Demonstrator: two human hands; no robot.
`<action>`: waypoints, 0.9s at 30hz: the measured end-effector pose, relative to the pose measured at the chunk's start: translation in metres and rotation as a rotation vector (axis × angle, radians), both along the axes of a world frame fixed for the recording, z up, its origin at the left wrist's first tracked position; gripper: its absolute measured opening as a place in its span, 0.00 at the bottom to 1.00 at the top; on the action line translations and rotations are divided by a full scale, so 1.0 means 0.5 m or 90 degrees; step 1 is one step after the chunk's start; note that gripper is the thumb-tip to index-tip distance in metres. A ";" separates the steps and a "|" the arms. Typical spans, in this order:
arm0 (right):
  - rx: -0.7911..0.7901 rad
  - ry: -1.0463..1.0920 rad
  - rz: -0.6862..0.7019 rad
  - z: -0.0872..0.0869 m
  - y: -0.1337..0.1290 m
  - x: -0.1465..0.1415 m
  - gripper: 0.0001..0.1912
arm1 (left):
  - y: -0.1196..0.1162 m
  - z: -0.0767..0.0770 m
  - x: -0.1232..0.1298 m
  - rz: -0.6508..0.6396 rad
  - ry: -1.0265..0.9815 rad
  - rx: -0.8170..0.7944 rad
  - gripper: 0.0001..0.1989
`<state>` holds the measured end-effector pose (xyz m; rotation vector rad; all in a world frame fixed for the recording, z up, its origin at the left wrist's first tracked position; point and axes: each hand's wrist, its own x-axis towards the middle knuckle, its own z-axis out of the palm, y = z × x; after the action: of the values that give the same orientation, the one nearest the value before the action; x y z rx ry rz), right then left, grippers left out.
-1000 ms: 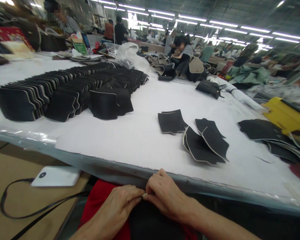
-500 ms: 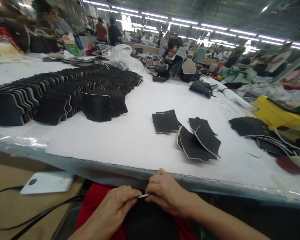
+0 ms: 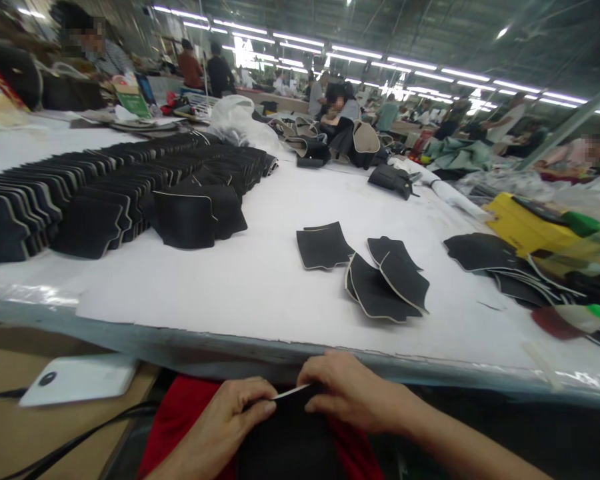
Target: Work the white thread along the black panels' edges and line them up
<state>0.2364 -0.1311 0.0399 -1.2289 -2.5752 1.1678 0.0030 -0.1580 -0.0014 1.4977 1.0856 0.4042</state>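
Observation:
A black leather-like panel (image 3: 290, 440) with a pale cut edge lies over my lap, on red cloth (image 3: 173, 413), just below the table's front edge. My left hand (image 3: 235, 410) pinches the top edge of this panel between thumb and fingers. At the right end of the same edge, my right hand (image 3: 347, 387) has its bent fingers behind and its thumb in front of the panel. A short strip of pale edge shows between the two hands. On the table ahead lie several loose black panels (image 3: 387, 290), touching neither hand.
Long rows of black panels (image 3: 85, 220) stand at left on the white-covered table (image 3: 260, 280). More panels (image 3: 480, 252), a yellow box (image 3: 530, 223) and a red-tipped tool (image 3: 560, 322) lie at right. A white phone (image 3: 80, 380) rests lower left. People work beyond.
My right hand has slid slightly right along the panel's edge, and its thumb and fingers are farther apart. More pale edge shows between the hands. The view has shifted a little.

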 end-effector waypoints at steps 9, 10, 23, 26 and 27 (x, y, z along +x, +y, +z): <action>-0.132 0.086 -0.044 -0.009 -0.008 -0.003 0.06 | -0.012 -0.022 0.002 -0.008 -0.005 -0.035 0.14; -0.128 0.088 -0.040 -0.011 -0.009 -0.003 0.06 | -0.012 -0.019 0.003 -0.011 0.009 -0.025 0.14; -0.189 0.127 -0.168 -0.041 -0.023 -0.016 0.13 | -0.005 -0.008 0.043 -0.007 -0.010 -0.009 0.16; -0.213 0.128 -0.162 -0.044 -0.028 -0.013 0.07 | 0.001 0.002 0.047 0.012 -0.016 -0.022 0.14; -0.208 0.128 -0.153 -0.048 -0.027 -0.012 0.08 | 0.005 0.005 0.048 0.019 -0.013 -0.024 0.14</action>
<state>0.2302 -0.1447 0.0161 -1.3500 -2.0838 1.6051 0.0271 -0.1556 0.0013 1.4427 1.0947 0.4180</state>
